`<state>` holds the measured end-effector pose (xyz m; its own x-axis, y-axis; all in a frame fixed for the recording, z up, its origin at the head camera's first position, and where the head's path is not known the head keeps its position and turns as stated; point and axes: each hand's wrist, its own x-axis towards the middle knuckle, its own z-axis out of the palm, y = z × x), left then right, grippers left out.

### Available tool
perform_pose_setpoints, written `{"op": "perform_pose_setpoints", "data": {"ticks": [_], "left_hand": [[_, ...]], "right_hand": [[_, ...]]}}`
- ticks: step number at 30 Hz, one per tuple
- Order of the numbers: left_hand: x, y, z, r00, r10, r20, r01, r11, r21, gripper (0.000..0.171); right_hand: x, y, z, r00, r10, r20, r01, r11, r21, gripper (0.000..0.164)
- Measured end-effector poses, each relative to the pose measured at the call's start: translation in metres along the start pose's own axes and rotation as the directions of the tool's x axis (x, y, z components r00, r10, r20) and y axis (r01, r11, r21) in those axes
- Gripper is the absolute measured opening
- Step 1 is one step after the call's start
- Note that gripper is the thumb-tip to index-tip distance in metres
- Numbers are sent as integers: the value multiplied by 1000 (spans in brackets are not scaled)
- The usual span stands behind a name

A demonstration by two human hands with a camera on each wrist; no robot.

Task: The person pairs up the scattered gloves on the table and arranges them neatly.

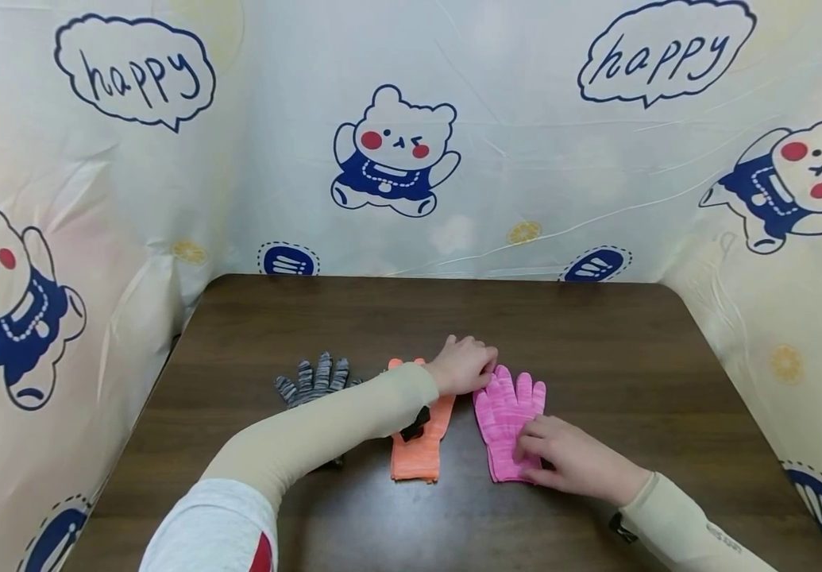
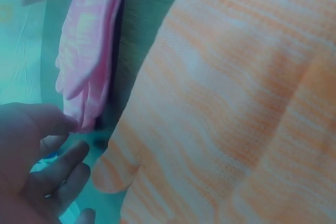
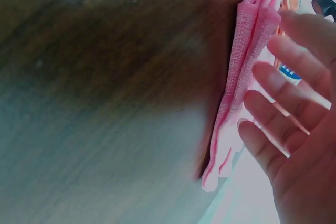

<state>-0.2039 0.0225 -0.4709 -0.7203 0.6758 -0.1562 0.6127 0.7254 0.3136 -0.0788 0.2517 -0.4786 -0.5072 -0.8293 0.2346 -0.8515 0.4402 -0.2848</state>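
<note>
A pink knit glove (image 1: 507,417) lies flat with its fingers pointing away from me. In the right wrist view its cuff shows two folded layers, with the pink fabric (image 3: 247,51) standing just off my fingertips. My left hand (image 1: 462,365) reaches across to the glove's finger end. In the left wrist view the thumb (image 2: 44,119) meets the tip of the pink glove (image 2: 86,40), while the other fingers are loosely bent and apart from it. My right hand (image 1: 568,457) lies along the glove's right edge near the cuff, its fingers spread and relaxed.
An orange glove (image 1: 414,461) lies left of the pink one, partly under my left forearm (image 1: 339,413). Farther left is a grey-and-black striped glove (image 1: 321,377), also partly covered by that arm. The brown table (image 1: 596,334) is backed by a printed curtain (image 1: 511,159).
</note>
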Motion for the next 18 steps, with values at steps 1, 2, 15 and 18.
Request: {"op": "perform_pose_setpoints", "data": {"ticks": [1,2,15,18], "left_hand": [[0,0,0,1000,3,-3,-3,1000,-3,18],[1,-1,0,1000,5,-4,-5,1000,-3,18],[3,-2,1,1000,16,-13,-16,999,-40,15],[2,-1,0,1000,25,6,-25,998,-57,16]], "right_hand": [[0,0,0,1000,-15,1,15,1000,-1,23],[0,-1,1,1000,-27,2,27,1000,-3,23],[-2,-2,1,997,-50,67,48,999,22,30],[-1,-2,1,995,-55,83,55,998,1,30]]}}
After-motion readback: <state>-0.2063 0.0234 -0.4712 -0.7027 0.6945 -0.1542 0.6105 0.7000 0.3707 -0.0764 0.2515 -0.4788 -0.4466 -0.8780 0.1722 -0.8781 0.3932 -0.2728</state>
